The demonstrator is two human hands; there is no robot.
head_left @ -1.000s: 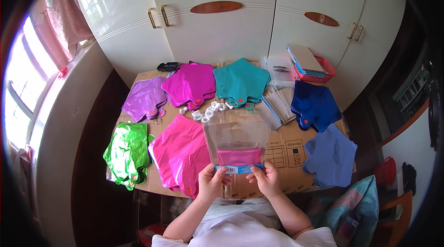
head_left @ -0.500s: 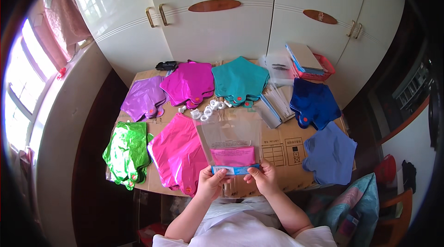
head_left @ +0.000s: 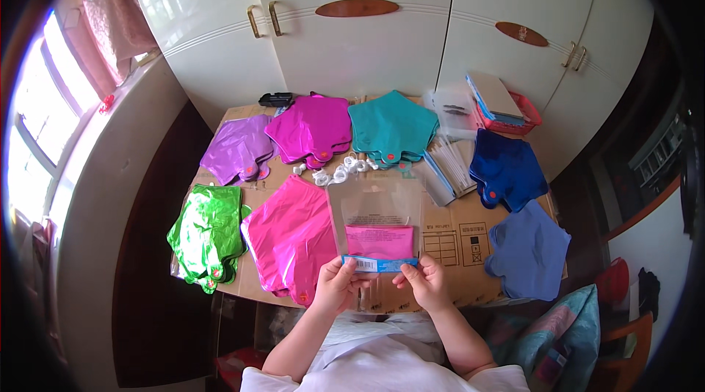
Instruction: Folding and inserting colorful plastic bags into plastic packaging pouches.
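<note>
A clear plastic bag [head_left: 376, 212] with a folded pink balloon [head_left: 380, 241] in its lower part is held upright over the table's near edge. My left hand [head_left: 336, 285] grips its lower left corner and my right hand [head_left: 425, 281] grips its lower right corner, both along a blue strip at the bottom. Left of my hands lies a stack of hot pink foil balloons [head_left: 290, 238].
On the cardboard-covered table [head_left: 455, 234] lie stacks of foil balloons: green [head_left: 206, 234], purple [head_left: 236, 149], magenta [head_left: 311, 127], teal [head_left: 389, 126], dark blue [head_left: 505, 168], periwinkle [head_left: 530, 251]. White clips [head_left: 338, 169], clear packets [head_left: 449, 168], a red basket [head_left: 507, 107] sit behind. White cupboards [head_left: 367, 39] back the table.
The bag has come down toward me and now stands lower in front of my hands. My grip on its bottom corners is unchanged.
</note>
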